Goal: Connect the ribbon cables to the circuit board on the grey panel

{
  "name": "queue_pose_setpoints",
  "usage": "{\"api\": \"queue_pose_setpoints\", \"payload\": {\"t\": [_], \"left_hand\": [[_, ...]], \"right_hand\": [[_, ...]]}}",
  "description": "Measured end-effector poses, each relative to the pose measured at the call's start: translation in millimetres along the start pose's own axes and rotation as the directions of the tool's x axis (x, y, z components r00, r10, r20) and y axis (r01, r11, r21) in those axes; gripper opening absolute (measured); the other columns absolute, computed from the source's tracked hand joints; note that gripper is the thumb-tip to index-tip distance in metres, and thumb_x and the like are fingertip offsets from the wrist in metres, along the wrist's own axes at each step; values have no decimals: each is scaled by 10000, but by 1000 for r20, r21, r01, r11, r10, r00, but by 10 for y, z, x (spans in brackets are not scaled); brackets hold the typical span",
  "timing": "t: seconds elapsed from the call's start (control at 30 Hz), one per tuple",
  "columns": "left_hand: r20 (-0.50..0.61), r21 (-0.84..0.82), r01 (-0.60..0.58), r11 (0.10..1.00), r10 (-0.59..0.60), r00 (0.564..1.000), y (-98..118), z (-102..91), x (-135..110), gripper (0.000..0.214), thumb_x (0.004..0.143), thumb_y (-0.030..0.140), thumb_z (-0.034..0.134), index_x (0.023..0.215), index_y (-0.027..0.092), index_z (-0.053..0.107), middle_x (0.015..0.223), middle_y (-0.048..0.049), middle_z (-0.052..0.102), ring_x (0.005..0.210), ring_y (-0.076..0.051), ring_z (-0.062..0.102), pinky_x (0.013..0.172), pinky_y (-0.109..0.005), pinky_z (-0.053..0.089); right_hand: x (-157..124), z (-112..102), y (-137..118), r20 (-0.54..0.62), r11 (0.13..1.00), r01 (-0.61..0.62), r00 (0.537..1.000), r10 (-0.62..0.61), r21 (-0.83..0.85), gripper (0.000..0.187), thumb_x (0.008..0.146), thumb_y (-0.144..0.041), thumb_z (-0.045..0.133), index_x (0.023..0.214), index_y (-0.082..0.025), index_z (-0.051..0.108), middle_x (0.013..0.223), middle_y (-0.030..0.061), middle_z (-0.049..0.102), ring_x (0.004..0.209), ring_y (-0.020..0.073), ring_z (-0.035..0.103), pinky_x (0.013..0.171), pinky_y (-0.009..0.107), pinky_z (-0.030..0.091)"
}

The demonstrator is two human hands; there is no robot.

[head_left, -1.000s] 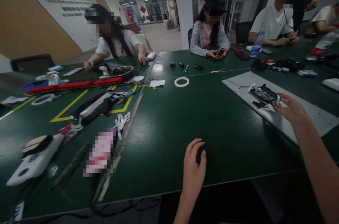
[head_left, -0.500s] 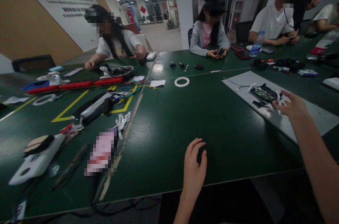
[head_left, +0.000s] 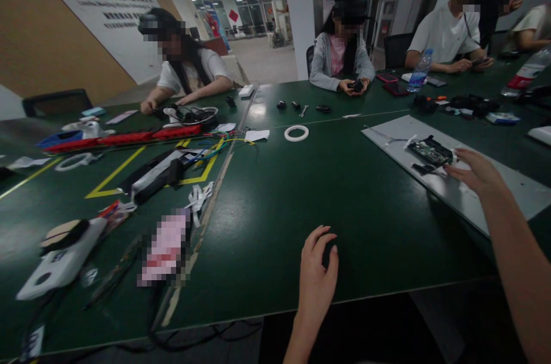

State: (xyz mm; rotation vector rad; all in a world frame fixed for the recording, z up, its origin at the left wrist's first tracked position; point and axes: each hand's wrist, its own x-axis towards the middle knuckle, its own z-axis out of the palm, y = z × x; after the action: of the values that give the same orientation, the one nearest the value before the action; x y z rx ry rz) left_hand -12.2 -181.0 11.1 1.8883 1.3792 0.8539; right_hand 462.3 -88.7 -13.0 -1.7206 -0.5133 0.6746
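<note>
My right hand [head_left: 476,171] is over the grey board [head_left: 512,180], its fingertips at the right end of a black case with a green circuit board in it [head_left: 430,150]. The fingers and thumb are apart; whether they touch the case is unclear. A small black part [head_left: 424,169] lies just in front of the case, with small white bits near it. Nearer to me, my left hand [head_left: 319,269] hovers at or rests on the green table [head_left: 267,226], fingers loosely curled and thumb apart, with nothing in it.
A white ring [head_left: 297,133] lies mid-table, with a small wrench [head_left: 303,111] and dark parts beyond. To the left are a red strip [head_left: 129,137], wires, a long black-and-white device [head_left: 155,180] and a pink item [head_left: 166,246]. Several people sit across; bottles [head_left: 420,71] stand right.
My right hand has shifted slightly at the end of the case. My left hand is nearly still. At the far left, a person's hand has drawn back from a dark object.
</note>
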Motion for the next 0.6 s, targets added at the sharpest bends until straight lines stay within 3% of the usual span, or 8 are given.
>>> {"api": "queue_pose_setpoints", "payload": {"t": [0.13,0.27,0.4,0.5,0.53,0.6], "left_hand": [[-3,-8,-12,1000,12,1000,20,7,-24,245,925,216,467,1107,247,628,1303,-61,540,1272,-227,471,1070,-471,392],[-12,-7,-13,1000,13,1000,24,19,-62,234,921,208,475,1091,247,631,1298,-56,541,1271,-214,470,1062,-445,402],[-14,7,-18,1000,18,1000,9,31,-82,236,920,209,474,1096,256,625,1315,-47,529,1291,-207,449,1077,-446,384],[-3,20,-28,999,28,1000,-2,39,-92,236,920,211,473,1102,253,618,1322,-46,523,1303,-206,434,1084,-456,374],[0,23,-31,999,31,1000,-3,41,-97,237,921,212,472,1105,252,616,1327,-45,520,1305,-206,431,1086,-458,372],[0,27,-38,999,38,999,-1,42,-108,238,924,214,467,1108,251,614,1331,-46,517,1307,-206,430,1090,-463,368]], "right_hand": [[26,-80,-90,63,942,-222,975,213,252,378,728,-219,624,1074,-210,473,1299,134,402,1003,266,610,805,415,529],[99,-7,-111,29,914,-294,954,298,281,438,722,-229,637,1120,-230,455,1312,138,400,1064,287,581,782,403,535],[122,135,-39,-29,983,-138,989,142,124,476,640,-172,700,1093,-245,571,1220,80,517,1125,268,531,935,382,462],[110,202,82,9,996,1,1000,0,-86,593,495,-198,828,1057,-222,642,1232,77,551,1217,326,442,1084,471,286],[107,214,136,42,974,71,997,-64,-215,638,480,-250,852,1082,-218,642,1274,91,537,1249,348,407,1102,507,230],[103,226,258,134,836,251,968,-213,-488,687,555,-384,828,1183,-225,600,1371,115,477,1299,365,355,1105,552,161]]}}
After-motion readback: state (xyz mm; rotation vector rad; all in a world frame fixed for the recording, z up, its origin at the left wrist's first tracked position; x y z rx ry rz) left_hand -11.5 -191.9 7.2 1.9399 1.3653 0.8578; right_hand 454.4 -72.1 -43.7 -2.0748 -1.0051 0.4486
